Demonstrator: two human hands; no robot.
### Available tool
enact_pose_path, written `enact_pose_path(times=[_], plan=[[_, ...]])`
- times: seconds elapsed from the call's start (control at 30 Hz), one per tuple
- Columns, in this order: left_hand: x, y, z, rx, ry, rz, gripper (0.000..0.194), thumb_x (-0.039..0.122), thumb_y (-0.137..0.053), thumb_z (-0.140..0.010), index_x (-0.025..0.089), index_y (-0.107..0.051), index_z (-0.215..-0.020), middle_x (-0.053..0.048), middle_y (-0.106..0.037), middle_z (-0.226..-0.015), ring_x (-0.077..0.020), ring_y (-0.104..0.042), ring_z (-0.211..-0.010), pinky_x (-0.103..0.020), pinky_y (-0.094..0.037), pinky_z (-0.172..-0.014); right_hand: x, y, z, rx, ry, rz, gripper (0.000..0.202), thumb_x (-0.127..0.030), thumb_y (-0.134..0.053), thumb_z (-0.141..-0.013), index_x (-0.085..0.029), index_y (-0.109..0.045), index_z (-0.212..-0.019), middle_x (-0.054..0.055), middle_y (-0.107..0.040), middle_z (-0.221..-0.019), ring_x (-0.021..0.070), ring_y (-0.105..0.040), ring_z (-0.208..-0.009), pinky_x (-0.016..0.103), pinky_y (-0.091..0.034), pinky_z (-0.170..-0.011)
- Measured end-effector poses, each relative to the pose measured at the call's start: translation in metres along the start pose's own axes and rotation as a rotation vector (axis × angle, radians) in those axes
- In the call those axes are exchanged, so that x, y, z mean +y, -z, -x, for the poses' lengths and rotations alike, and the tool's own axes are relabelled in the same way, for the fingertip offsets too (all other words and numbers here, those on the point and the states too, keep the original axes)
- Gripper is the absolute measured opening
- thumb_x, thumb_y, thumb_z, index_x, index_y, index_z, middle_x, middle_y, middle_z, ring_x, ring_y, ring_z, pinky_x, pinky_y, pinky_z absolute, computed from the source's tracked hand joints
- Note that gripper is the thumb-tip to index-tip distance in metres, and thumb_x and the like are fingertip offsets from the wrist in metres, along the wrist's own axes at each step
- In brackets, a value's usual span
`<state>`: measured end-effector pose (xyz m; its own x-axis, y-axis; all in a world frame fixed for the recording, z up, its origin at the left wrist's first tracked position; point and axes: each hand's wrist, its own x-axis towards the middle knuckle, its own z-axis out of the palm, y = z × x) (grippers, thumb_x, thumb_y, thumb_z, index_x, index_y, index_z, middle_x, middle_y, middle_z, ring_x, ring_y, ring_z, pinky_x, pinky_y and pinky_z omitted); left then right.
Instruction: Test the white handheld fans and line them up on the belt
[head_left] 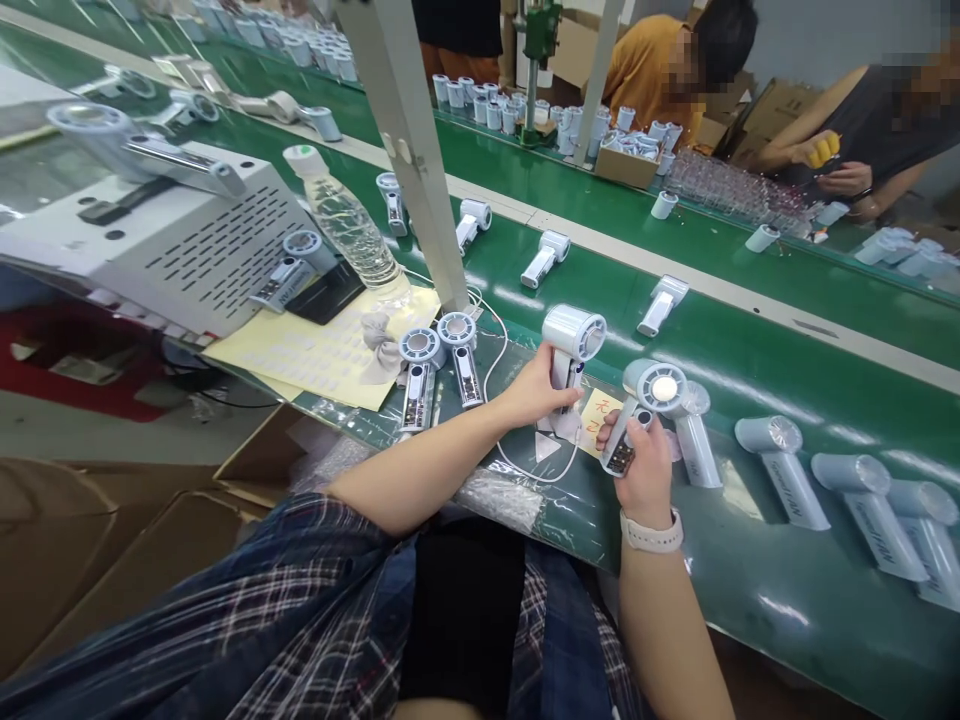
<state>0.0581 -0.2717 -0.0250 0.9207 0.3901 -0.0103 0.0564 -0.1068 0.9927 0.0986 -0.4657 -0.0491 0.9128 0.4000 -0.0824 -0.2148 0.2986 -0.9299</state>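
Note:
My left hand is closed round the handle of a pale blue handheld fan, which stands upright with a white cable near its foot. In my right hand is a second handheld fan, its handle front uncovered so that a dark circuit board shows. Behind that one lies another fan on the green surface. A yellow paper note with red writing sits between my hands. Left of my left hand lie two fans with bare circuit boards, one beside the other.
Several finished-looking fans lie at the right. More fans rest on the green conveyor ahead. A water bottle, a metal post and a vented white box stand left. Co-workers work across the line.

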Motion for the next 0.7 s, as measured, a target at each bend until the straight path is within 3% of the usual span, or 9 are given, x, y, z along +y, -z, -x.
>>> enact_pose_path(times=[0.1,0.2,0.3,0.4,0.5,0.63,0.7], plan=[[0.020,0.006,0.018,-0.036,-0.051,0.133,0.042,0.032,-0.083,-0.072,0.015,-0.060,-0.104,-0.010,-0.072,-0.100,-0.0253,-0.070,-0.095,-0.047,-0.056,-0.093,-0.003,-0.001,0.001,0.036,0.048,-0.007,0.039,-0.047,-0.079,-0.082,-0.025,-0.054,-0.102,-0.005,-0.069,-0.074,0.0117,-0.061,-0.051,0.026,-0.053,-0.051],[0.025,0.012,0.040,-0.049,-0.192,0.133,0.041,0.041,-0.083,-0.076,0.016,-0.066,-0.104,-0.012,-0.074,-0.108,-0.0265,-0.070,-0.104,-0.043,-0.057,-0.091,-0.005,-0.003,0.004,0.051,0.091,-0.044,0.044,-0.052,-0.078,-0.083,-0.026,-0.053,-0.108,-0.006,-0.070,-0.072,0.0125,-0.062,-0.051,0.026,-0.052,-0.050],[0.003,0.015,0.051,-0.060,-0.041,-0.035,0.038,0.037,-0.086,-0.070,0.015,-0.065,-0.094,-0.012,-0.075,-0.099,-0.0298,-0.070,-0.096,-0.046,-0.057,-0.087,-0.004,-0.003,0.003,0.059,0.092,-0.082,0.048,-0.060,-0.075,-0.084,-0.025,-0.057,-0.110,-0.003,-0.071,-0.075,0.0147,-0.064,-0.055,0.028,-0.052,-0.051],[-0.014,0.017,0.053,0.017,0.106,-0.156,0.043,0.035,-0.085,-0.071,0.015,-0.062,-0.101,-0.012,-0.074,-0.100,-0.0325,-0.070,-0.098,-0.049,-0.055,-0.088,-0.003,-0.001,0.001,0.042,0.042,-0.095,0.053,-0.068,-0.074,-0.081,-0.022,-0.068,-0.107,0.001,-0.072,-0.080,0.0175,-0.067,-0.065,0.031,-0.056,-0.056],[-0.001,0.019,0.060,0.025,0.070,-0.093,0.053,0.040,-0.083,-0.076,0.016,-0.055,-0.114,-0.013,-0.073,-0.107,-0.0288,-0.071,-0.096,-0.046,-0.056,-0.087,-0.007,0.000,0.006,-0.003,0.011,-0.085,0.057,-0.073,-0.077,-0.076,-0.023,-0.074,-0.103,0.002,-0.073,-0.082,0.0191,-0.066,-0.070,0.034,-0.058,-0.062],[0.031,0.018,0.080,-0.235,-0.051,0.250,0.054,0.053,-0.072,-0.087,0.018,-0.047,-0.121,-0.012,-0.073,-0.108,-0.0180,-0.070,-0.071,-0.033,-0.056,-0.067,-0.017,-0.007,0.027,-0.103,0.040,-0.057,0.053,-0.069,-0.078,-0.078,-0.025,-0.073,-0.107,0.006,-0.077,-0.101,0.0254,-0.071,-0.087,0.040,-0.061,-0.073],[0.038,0.016,0.091,-0.366,-0.047,0.411,0.051,0.059,-0.060,-0.094,0.018,-0.048,-0.122,-0.012,-0.072,-0.109,-0.0181,-0.071,-0.068,-0.030,-0.054,-0.060,-0.021,-0.010,0.040,-0.150,0.059,-0.024,0.050,-0.068,-0.072,-0.085,-0.024,-0.072,-0.108,0.007,-0.076,-0.099,0.0273,-0.072,-0.088,0.042,-0.062,-0.073]])
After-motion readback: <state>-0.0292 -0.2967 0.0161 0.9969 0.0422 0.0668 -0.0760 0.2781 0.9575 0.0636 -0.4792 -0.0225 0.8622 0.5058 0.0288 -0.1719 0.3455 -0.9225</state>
